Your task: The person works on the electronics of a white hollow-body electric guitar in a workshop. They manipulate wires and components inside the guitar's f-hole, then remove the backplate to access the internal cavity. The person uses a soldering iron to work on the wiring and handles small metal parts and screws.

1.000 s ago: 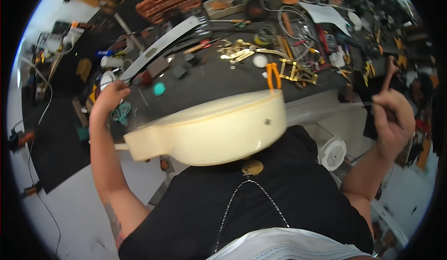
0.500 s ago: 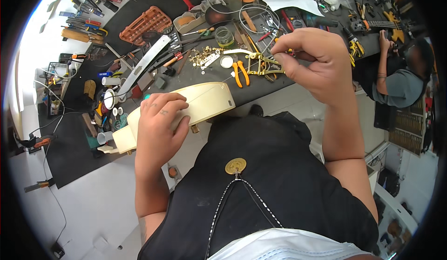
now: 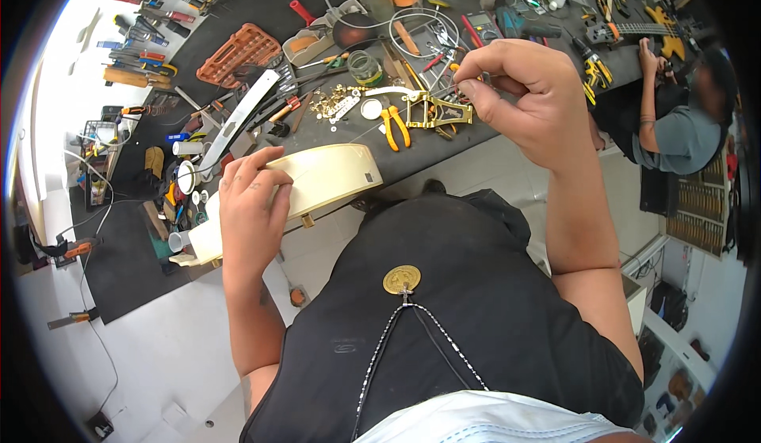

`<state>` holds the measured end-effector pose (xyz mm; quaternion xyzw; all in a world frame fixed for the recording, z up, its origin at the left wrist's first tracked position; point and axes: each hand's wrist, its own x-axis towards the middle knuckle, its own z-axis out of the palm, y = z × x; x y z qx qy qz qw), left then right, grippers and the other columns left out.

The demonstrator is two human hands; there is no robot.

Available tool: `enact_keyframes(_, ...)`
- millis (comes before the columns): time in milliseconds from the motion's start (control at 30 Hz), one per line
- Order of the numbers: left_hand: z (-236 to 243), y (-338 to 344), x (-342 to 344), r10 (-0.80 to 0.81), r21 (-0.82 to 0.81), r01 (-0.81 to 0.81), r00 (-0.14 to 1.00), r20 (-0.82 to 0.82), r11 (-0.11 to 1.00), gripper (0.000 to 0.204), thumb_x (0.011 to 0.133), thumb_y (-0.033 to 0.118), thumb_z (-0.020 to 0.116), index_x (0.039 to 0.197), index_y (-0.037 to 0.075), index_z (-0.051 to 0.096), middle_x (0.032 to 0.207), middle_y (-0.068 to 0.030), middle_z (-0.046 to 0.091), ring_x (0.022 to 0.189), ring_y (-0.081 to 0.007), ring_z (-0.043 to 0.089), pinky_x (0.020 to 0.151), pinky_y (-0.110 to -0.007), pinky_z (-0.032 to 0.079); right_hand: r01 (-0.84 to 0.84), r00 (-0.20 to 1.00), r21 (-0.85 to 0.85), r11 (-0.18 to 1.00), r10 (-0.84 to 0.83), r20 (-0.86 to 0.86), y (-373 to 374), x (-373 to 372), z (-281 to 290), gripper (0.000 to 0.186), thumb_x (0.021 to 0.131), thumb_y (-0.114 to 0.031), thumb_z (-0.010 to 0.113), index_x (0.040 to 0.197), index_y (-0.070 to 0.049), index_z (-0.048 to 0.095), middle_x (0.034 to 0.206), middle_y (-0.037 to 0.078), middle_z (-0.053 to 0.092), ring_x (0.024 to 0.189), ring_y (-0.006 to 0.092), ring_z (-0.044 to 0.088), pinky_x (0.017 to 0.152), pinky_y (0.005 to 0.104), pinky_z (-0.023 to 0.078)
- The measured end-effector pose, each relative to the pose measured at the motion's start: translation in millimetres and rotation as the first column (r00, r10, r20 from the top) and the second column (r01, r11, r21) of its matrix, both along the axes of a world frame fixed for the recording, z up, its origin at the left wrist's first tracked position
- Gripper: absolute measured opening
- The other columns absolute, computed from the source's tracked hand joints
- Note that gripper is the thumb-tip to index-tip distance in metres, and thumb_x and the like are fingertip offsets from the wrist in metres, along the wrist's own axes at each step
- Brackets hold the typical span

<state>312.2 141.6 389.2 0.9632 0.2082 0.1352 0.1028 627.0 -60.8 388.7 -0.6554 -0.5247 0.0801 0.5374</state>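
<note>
The cream guitar body (image 3: 317,181) lies across the near edge of the dark table (image 3: 491,138), its rim toward the person, and it is the landmark for everything else in the head view. The left hand (image 3: 250,205) lies flat over the body's middle, fingers (image 3: 261,169) spread and pressing down on its top without curling around it, the forearm rising straight from the lower edge. The right hand (image 3: 527,98) is raised beyond and to the right of the body, wrist bent, thumb and forefinger pinched tight on something very thin; it seems to be a string, though what is held is too fine to tell for sure. Just beyond the body lie orange-handled pliers (image 3: 395,126), a gold tailpiece (image 3: 436,111) and a scatter of small gold parts (image 3: 337,103).

By my judgement the step in hand is fitting hardware or stringing, with the body steadied. The next move calls for a steady pinch and a firm left hand so the body does not slide.
</note>
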Motion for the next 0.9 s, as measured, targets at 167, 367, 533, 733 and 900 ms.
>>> enact_keyframes(167, 2, -3, 4, 0.020, -0.052, -0.018, 0.999, 0.029, 0.998, 0.006, 0.091, 0.002, 0.073, 0.096, 0.004, 0.070, 0.114, -0.0093, 0.071, 0.110, -0.0329, 0.062, 0.101, -0.044, 0.045, 0.099, 0.995, -0.131, 0.986, -0.101, -0.008, -30, 13, -12, 0.011, 0.089, -0.010, 0.077, 0.099, -0.005, 0.077, 0.076, 0.002, 0.065, 0.063, 0.0105, 0.053, 0.058, 0.0283, 0.042)
enact_keyframes(367, 1, -3, 4, 0.034, -0.139, -0.028, 0.999, 0.039, 0.990, 0.003, 0.094, 0.003, 0.071, 0.096, 0.003, 0.069, 0.098, -0.0100, 0.068, 0.100, -0.0323, 0.061, 0.093, -0.042, 0.044, 0.197, 0.980, -0.227, 0.954, -0.191, 0.051, -93, 51, -54, 0.033, 0.082, -0.005, 0.078, 0.115, -0.001, 0.074, 0.104, 0.007, 0.071, 0.095, 0.0145, 0.066, 0.086, 0.0292, 0.051)
enact_keyframes(533, -2, -1, -3, 0.093, -0.257, -0.069, 0.992, 0.082, 0.964, 0.003, 0.097, 0.003, 0.068, 0.097, 0.003, 0.065, 0.096, -0.0098, 0.066, 0.093, -0.0300, 0.060, 0.089, -0.038, 0.043, 0.202, 0.897, -0.167, 0.965, -0.251, -0.365, -163, 108, -100, 0.041, 0.093, -0.017, 0.069, 0.131, -0.003, 0.069, 0.124, 0.003, 0.070, 0.120, 0.0155, 0.064, 0.101, 0.0298, 0.045)
enact_keyframes(733, 3, -2, -1, 0.120, -0.289, -0.092, 0.989, 0.082, 0.953, 0.002, 0.099, 0.002, 0.065, 0.097, 0.003, 0.065, 0.095, -0.0096, 0.065, 0.090, -0.0267, 0.059, 0.086, -0.038, 0.043, 0.816, 0.376, -0.236, 0.527, -0.795, -0.476, -188, 157, -276, 0.009, 0.098, -0.016, 0.068, 0.100, -0.007, 0.071, 0.073, -0.003, 0.060, 0.062, 0.0064, 0.052, 0.055, 0.0246, 0.040)
enact_keyframes(900, 1, 1, -2, 0.119, -0.325, -0.078, 0.987, 0.106, 0.942, 0.002, 0.099, 0.001, 0.064, 0.097, 0.002, 0.065, 0.094, -0.0095, 0.065, 0.089, -0.0266, 0.059, 0.086, -0.037, 0.043, 0.627, 0.107, -0.572, 0.529, -0.786, -0.609, -174, 91, -414, 0.014, 0.096, -0.017, 0.067, 0.108, -0.009, 0.068, 0.077, 0.001, 0.061, 0.065, 0.0117, 0.057, 0.052, 0.0308, 0.043)
